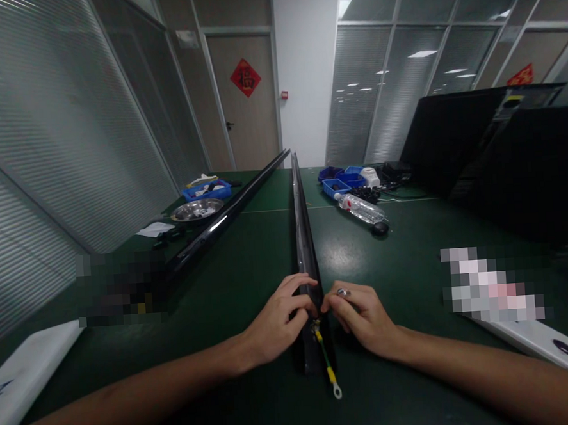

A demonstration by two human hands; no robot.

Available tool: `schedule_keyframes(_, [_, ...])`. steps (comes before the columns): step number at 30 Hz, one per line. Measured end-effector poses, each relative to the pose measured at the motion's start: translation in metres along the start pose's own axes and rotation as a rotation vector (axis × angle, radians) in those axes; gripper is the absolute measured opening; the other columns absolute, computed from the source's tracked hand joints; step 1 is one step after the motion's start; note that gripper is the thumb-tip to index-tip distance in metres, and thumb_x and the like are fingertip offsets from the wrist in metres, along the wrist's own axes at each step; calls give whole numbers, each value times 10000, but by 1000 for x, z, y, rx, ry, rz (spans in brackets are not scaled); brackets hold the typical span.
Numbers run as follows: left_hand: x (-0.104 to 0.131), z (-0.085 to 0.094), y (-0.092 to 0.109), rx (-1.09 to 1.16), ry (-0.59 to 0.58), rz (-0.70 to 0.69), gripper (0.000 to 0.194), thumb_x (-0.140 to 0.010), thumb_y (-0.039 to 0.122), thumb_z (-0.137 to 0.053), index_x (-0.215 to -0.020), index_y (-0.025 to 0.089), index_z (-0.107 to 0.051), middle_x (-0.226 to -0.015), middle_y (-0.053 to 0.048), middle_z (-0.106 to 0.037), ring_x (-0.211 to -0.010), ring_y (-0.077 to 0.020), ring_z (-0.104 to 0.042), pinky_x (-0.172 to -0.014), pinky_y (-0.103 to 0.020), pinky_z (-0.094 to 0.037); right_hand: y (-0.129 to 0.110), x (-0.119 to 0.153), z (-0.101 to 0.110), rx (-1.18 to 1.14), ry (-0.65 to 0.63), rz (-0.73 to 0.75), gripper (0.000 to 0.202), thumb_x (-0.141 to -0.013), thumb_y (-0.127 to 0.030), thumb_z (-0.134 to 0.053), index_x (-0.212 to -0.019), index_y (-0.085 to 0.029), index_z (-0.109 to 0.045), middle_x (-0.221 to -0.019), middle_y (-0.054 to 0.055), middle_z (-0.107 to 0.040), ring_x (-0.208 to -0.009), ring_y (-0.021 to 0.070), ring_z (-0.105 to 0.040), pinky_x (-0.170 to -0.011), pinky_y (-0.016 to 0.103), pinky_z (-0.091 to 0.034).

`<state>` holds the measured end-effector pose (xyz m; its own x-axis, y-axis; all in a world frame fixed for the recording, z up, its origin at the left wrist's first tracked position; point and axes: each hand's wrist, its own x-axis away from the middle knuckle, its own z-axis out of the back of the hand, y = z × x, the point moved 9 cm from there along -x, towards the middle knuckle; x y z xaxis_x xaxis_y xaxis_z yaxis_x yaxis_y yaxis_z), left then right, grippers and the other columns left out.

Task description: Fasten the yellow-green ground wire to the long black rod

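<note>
A long black rail (306, 237) lies lengthwise on the green table, its near end between my two hands. My left hand (276, 319) rests at its left side, fingers bent over the edge and thumb and index finger closed inside the channel. On the right edge, my right hand (364, 313), with a ring on one finger, is closed in a pinch; whatever its fingertips hold is too small to make out. Just below the fingertips, a short yellow-green wire (325, 354) leaves the channel and ends in a metal ring terminal (337, 392) over the table.
Another long black rail (217, 223) lies slanted on the left. Beyond it are a metal bowl (197, 210) and a blue tray (210, 191). Blue bins (337, 186) and a plastic bottle (362, 209) lie back right. Black monitors (516, 153) and a white device (532, 337) are right.
</note>
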<state>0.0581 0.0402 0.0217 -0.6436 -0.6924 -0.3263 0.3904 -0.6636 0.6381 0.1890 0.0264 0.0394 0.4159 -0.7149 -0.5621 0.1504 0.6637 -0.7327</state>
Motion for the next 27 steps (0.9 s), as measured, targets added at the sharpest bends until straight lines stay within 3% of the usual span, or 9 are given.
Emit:
schedule_keyframes(18, [0,0,2,3,-2,-27,254,-947,42,-485,-946,191,-690,-1399,-40,-552,-1378,-232,-442,-1214,-436,-344,-9,-3,2,117,56,17,279,-1055,-257,-539,-875,-145,-720,-680,10,-633,-543,110,-564,-550,234,-441])
schedule_keyframes(27, [-1,0,4,-1,-16,-18,251,-951,51,-487,-933,191,-694,-1388,-54,-554,-1361,-249,-454,-1204,-467,-361,-6,-2,-1,79,-10,-1,333,-1076,-308,-505,-852,-147,-692,-703,20,-603,-554,113,-541,-489,225,-414])
